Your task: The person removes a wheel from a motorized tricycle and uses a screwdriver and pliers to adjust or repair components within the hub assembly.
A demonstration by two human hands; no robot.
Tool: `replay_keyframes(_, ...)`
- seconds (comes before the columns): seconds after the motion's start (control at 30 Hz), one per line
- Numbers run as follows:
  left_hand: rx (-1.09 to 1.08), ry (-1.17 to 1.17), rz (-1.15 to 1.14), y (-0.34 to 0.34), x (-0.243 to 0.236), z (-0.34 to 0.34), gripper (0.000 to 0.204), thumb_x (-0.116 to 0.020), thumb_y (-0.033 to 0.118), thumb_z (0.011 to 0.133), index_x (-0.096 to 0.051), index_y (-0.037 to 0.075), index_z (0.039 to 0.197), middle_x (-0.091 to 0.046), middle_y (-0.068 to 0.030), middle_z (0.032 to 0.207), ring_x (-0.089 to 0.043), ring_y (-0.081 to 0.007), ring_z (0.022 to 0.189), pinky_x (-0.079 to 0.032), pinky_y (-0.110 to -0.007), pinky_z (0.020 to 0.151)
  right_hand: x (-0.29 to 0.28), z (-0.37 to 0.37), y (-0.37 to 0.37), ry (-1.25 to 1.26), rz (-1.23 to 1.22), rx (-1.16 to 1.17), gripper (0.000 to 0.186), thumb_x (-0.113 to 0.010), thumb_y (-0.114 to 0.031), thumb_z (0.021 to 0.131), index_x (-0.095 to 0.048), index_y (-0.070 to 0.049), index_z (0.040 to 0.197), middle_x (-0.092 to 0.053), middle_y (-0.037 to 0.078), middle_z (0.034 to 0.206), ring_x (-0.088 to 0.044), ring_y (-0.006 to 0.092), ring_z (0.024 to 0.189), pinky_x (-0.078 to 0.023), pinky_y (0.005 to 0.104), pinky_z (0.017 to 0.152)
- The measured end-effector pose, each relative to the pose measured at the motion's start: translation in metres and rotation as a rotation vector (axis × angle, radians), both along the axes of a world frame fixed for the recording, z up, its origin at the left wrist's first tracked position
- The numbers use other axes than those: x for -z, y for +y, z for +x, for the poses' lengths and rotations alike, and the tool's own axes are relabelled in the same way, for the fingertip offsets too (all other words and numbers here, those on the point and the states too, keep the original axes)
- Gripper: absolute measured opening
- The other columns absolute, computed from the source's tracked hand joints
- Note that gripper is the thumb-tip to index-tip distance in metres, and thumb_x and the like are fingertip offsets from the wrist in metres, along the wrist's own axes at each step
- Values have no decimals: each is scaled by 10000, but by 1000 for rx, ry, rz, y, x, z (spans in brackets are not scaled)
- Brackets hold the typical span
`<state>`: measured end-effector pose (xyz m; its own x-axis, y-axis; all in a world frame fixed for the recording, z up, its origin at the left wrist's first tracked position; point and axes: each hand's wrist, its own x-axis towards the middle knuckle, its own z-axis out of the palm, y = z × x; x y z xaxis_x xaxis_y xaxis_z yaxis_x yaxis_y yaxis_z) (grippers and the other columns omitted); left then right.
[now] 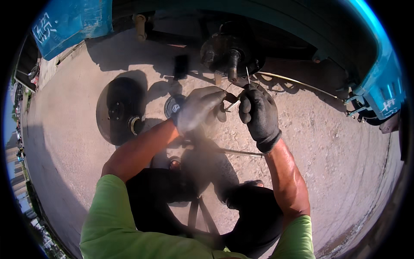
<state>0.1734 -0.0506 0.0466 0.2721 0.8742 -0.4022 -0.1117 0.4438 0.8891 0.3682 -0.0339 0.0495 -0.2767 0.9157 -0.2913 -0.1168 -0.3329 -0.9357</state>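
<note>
Both my hands wear dark work gloves and meet below a greasy black wheel hub (pixel 217 54) with a protruding spindle (pixel 234 64). My right hand (pixel 258 116) is closed on a thin metal rod (pixel 247 73), whose tip rises beside the spindle. My left hand (pixel 198 110), curled and partly hazy, is just left of it; a small metal piece (pixel 233 105) shows between the two, and what my left fingers grip is unclear. A round black cap (pixel 171 103) lies behind my left hand.
A black drum-like part (pixel 112 110) with a brass-coloured ring lies on the concrete to the left. A long metal bar (pixel 241 152) crosses under my wrists. Blue vehicle bodywork (pixel 73 21) overhangs at top and right, with a thin pale rod (pixel 302 84) running below it.
</note>
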Motion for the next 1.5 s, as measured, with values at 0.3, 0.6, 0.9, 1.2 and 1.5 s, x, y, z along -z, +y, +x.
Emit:
replay_keyframes(0.3, 77, 123, 227, 17, 64, -6, 214, -518, 134, 1015, -632, -12, 1121, -668, -67, 850, -650, -103, 613, -503, -212, 552, 40, -7, 33, -6, 257, -53, 374, -414, -206, 1041, -595, 70, 1217, -546, 15, 606, -484, 71, 463, -402, 212, 439)
replay_keyframes(0.6, 108, 155, 287, 5, 67, -19, 351, -516, 241, 1039, -592, -14, 1268, -686, -90, 892, -620, -113, 690, -495, -251, 634, 34, -11, 17, 116, 265, -28, 331, -438, -134, 1009, -636, -11, 1244, -506, -29, 664, -450, 38, 506, -358, 185, 449)
replay_keyframes(0.9, 106, 148, 380, 17, 93, -38, 319, -547, 299, 1017, -629, 25, 1157, -691, -78, 831, -648, -101, 629, -440, -209, 495, 20, -28, 16, 657, -226, 17, 228, -355, -93, 1034, -571, -40, 982, -534, -2, 723, -487, 58, 571, -443, 182, 498)
replay_keyframes(1.2, 98, 459, 640, 31, 94, -54, 183, -570, 116, 928, -675, 49, 1062, -694, -85, 843, -638, -151, 721, -501, -294, 674, 11, -59, 12, 760, -250, 182, 228, -396, -148, 1050, -557, 0, 1114, -558, 32, 770, -595, 145, 673, -478, 233, 523)
replay_keyframes(1.5, -44, 133, 295, 23, 76, -48, 222, -621, 244, 997, -650, 26, 1027, -614, -38, 739, -539, -111, 465, -345, -258, 403, 24, -44, 14, 189, 74, 180, 251, -502, -188, 981, -628, 23, 1030, -510, 21, 622, -459, 84, 477, -381, 237, 421)
